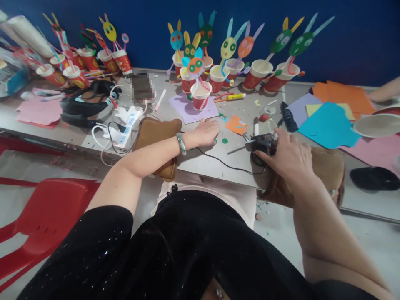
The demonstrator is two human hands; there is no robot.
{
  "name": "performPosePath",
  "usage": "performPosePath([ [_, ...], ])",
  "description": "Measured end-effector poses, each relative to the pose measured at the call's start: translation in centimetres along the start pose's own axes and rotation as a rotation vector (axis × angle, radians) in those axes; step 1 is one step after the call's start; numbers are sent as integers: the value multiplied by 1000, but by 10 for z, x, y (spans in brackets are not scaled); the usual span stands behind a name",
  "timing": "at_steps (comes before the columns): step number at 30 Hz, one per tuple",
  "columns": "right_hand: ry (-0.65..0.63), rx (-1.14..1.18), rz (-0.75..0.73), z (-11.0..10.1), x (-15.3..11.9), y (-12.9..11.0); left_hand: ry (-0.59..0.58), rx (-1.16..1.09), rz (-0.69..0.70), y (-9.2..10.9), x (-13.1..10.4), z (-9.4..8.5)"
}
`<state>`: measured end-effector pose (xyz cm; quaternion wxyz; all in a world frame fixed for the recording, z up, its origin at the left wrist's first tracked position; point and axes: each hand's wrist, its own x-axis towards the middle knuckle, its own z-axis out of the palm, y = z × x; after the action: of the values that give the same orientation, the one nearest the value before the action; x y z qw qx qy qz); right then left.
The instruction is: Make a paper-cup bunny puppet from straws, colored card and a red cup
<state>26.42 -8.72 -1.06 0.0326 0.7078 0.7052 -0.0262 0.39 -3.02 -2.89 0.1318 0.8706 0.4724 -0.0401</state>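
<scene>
My right hand [292,154] spans a black glue gun [265,142] low over the table, thumb on the near side and fingers at its back end. A thin metal wire sticks out to the gun's left. My left hand [204,132], a bracelet on its wrist, rests on the tabletop with fingers curled down; whatever may be under the fingertips is hidden. Beside it lie a green paper circle [224,141] and an orange paper scrap [236,125]. Behind it a red and white paper cup [201,98] with an orange rabbit-eared face stands on a purple sheet [178,106].
Several cups with paper-faced figures line the blue wall. A white power strip [129,127] and a black headset [83,108] lie left. Brown cushions [158,141] flank the workspace. Coloured paper [329,125], a black mouse [375,178] and another person's arm [386,89] are right.
</scene>
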Motion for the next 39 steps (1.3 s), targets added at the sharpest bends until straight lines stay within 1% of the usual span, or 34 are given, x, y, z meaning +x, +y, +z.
performPosePath([
  [3,-105,65,35,-3,0,0,11,-8,0,-2,0,3],
  [6,-119,62,59,-4,0,-3,25,-16,2,-5,0,7],
  [12,-34,74,-17,-2,15,-6,30,-31,-22,-5,-4,5],
  [16,-39,18,-4,-8,23,-9,41,-39,-44,-3,-9,0],
  [19,75,-27,-117,-14,21,-17,26,-75,-66,-2,-11,-3],
  [20,109,-9,-173,-15,19,-22,17,-85,-80,-2,-11,-3],
  [21,117,27,-229,-14,18,-28,10,-94,-95,-2,-11,-2],
  [23,59,112,-343,-10,17,-43,11,-114,-109,-3,-9,1],
  [24,-7,141,-376,-7,17,-52,18,-125,-108,-4,-8,3],
  [26,-131,160,-361,0,18,-69,43,-148,-104,-5,-7,7],
  [27,-162,156,-356,4,19,-78,53,-157,-107,-6,-7,9],
  [30,-195,138,-319,12,22,-97,61,-176,-130,-7,-8,12],
  [32,-218,137,-300,16,25,-104,59,-188,-143,-7,-9,12],
  [39,-270,166,-264,17,33,-111,58,-210,-163,-9,-9,12],
])
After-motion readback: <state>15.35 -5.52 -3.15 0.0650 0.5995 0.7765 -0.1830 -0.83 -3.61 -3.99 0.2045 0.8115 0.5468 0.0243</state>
